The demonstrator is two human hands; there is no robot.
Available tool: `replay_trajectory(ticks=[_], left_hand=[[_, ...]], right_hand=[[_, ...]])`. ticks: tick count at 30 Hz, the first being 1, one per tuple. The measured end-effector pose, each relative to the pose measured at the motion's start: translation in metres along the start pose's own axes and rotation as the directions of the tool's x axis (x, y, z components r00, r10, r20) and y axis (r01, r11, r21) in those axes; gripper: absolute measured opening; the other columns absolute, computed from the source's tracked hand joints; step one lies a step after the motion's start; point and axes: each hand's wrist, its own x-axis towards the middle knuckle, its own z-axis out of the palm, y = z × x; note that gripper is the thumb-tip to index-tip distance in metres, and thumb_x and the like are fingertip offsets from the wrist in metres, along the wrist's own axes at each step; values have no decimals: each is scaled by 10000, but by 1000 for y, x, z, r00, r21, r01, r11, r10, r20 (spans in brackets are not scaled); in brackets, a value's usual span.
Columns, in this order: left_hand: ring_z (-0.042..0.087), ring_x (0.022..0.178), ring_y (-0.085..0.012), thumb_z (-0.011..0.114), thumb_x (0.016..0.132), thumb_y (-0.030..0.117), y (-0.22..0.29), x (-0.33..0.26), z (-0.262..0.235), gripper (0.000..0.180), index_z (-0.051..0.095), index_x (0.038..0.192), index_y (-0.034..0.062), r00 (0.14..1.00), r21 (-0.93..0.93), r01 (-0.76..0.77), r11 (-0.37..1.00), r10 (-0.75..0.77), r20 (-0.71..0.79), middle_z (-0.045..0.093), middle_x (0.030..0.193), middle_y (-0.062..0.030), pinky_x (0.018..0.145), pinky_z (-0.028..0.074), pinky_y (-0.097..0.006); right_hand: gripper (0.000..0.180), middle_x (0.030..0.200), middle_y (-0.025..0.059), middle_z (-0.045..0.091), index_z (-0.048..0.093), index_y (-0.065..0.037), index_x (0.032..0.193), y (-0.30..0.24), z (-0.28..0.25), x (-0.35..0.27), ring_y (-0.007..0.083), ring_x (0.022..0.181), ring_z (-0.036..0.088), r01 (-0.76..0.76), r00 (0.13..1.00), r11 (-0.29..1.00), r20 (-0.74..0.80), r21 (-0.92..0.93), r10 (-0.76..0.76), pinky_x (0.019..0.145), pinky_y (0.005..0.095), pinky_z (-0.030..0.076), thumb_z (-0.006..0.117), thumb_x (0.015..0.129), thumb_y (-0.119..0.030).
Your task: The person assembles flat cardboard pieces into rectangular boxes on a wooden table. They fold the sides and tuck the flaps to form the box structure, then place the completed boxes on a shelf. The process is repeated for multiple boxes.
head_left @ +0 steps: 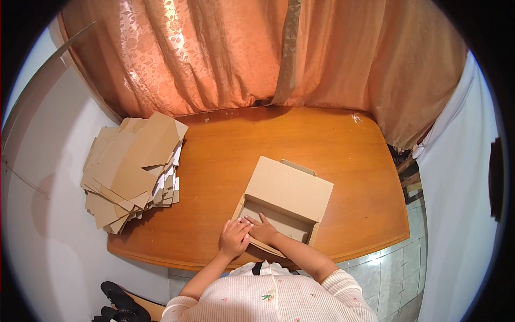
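A brown cardboard box stands near the table's front edge, set at a slant. Its lid is folded back, away from me, with a narrow flap at the far edge. My left hand grips the box's near left corner, its fingers bent over the side wall. Inside the box, by that same wall, my right hand lies with fingers stretched and thumb apart. The fingertips of both hands meet at the wall. The part of the wall beneath them is hidden.
A tall, uneven stack of flat cardboard blanks sits on the left of the wooden table. Orange curtains hang along its far edge. White cloth hangs at the right. A black object is at the lower left.
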Motion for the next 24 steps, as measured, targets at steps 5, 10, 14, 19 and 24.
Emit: replay_trajectory(ticks=[5, 10, 14, 19, 24], left_hand=[[547, 1130, -299, 560, 810, 200, -1, 0, 0, 311, 689, 1081, 119, 1000, -13, 1, 1000, -1, -1, 651, 1086, -62, 967, 386, -538], [548, 1128, -302, 559, 809, 198, 0, 2, 0, 312, 691, 1080, 119, 1000, -14, -12, 1000, 12, 1, 654, 1082, -65, 967, 385, -536], [547, 1129, -303, 557, 809, 192, -1, 2, -1, 312, 691, 1081, 119, 1000, -16, -6, 1000, 6, 8, 655, 1082, -63, 971, 381, -532], [549, 1125, -302, 558, 805, 181, 0, 4, -2, 329, 676, 1105, 115, 999, -4, 8, 1000, -8, 33, 658, 1084, -60, 976, 374, -532], [558, 1116, -297, 548, 810, 178, 3, 7, -7, 331, 661, 1109, 95, 998, 27, -11, 1000, 10, 58, 657, 1081, -68, 939, 407, -469]], right_hand=[[590, 1576, 49, 210, 289, -127, 1486, 2, 5, 4, 203, 1471, 106, 2, 1000, 1000, -29, 22, -2, 1121, 643, 113, 313, 983, -436], [613, 1579, 79, 193, 285, -128, 1488, 8, 19, 5, 196, 1468, 123, -13, 992, 999, -128, 50, 19, 1117, 643, 128, 335, 973, -456], [492, 1512, 53, 332, 421, -141, 1413, -3, -11, 1, 222, 1408, 282, -97, 993, 980, -54, 173, 107, 1108, 654, 117, 426, 965, -344], [397, 1291, 59, 568, 558, -137, 1278, -17, -67, -36, 247, 1238, 502, -191, 979, 968, -34, 161, 199, 1079, 691, 135, 506, 932, -325], [364, 1269, 70, 577, 575, -134, 1241, -16, -87, -108, 234, 1206, 523, -129, 907, 916, -328, 381, 264, 1062, 693, 171, 529, 921, -300]])
